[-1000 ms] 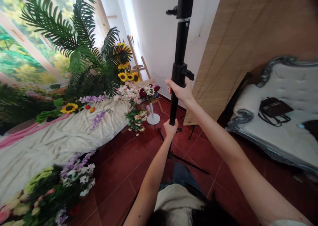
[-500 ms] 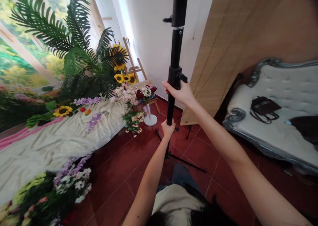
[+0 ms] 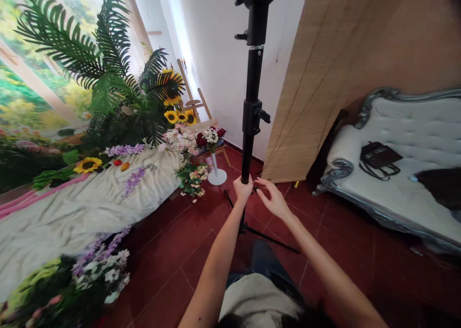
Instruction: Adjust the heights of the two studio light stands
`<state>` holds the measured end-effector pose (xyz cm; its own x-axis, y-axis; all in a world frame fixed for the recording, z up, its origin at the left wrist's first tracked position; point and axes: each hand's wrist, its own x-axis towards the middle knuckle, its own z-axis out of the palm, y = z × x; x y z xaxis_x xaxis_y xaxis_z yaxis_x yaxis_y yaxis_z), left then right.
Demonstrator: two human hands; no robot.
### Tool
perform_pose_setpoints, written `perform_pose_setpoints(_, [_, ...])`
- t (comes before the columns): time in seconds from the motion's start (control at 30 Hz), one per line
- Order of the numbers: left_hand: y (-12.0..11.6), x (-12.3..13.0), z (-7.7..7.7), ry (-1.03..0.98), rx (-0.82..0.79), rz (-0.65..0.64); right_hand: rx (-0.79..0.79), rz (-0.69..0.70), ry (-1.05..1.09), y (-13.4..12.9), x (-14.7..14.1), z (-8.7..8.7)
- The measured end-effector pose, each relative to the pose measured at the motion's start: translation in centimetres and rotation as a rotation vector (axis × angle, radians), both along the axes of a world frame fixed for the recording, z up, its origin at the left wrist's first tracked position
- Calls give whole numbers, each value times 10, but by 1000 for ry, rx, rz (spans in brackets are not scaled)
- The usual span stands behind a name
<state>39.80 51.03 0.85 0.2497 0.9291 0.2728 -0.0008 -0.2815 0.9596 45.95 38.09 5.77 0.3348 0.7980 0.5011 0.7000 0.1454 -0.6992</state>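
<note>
A black light stand [image 3: 251,73] rises in front of me, its top cut off by the upper edge of the view. My left hand [image 3: 243,188] is closed around the pole low down, hiding most of the joint there. To its right is my right hand [image 3: 274,197], with fingers apart, close beside a small black knob [image 3: 255,189]. Whether a fingertip touches that knob I cannot tell. Higher up, a collar with a clamp knob [image 3: 264,116] sits on the pole, free of both hands. Thin dark tripod legs [image 3: 272,240] spread over the floor below.
Left lies a cream cloth [image 3: 82,212] with artificial flowers; a palm plant [image 3: 111,83] stands behind. A white flower stand [image 3: 217,176] and wooden easel [image 3: 194,104] are beyond the pole. Right are a bamboo blind [image 3: 302,107] and a white sofa [image 3: 403,121] with a dark bag [image 3: 380,156].
My right hand has left the upper collar and come down beside the lower knob, its fingers now apart. My left hand keeps its hold on the pole.
</note>
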Motion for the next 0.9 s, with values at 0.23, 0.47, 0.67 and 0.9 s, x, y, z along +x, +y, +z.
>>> perform_pose_setpoints(0.23, [2,3,-6,20,14,40,31,-36,206,14,-12,-37])
perform_pose_setpoints(0.47, [-1,5,-5,-55,-51,-44,-9,-159,351,24,-6,-45])
perform_pose_setpoints(0.67, [0,6,-7,-29,-117,-34,-56,-198,542,33,-5,-53])
perform_pose_setpoints(0.9, [0,7,-4,-22,-81,2,-28,-108,1097,44,-4,-45])
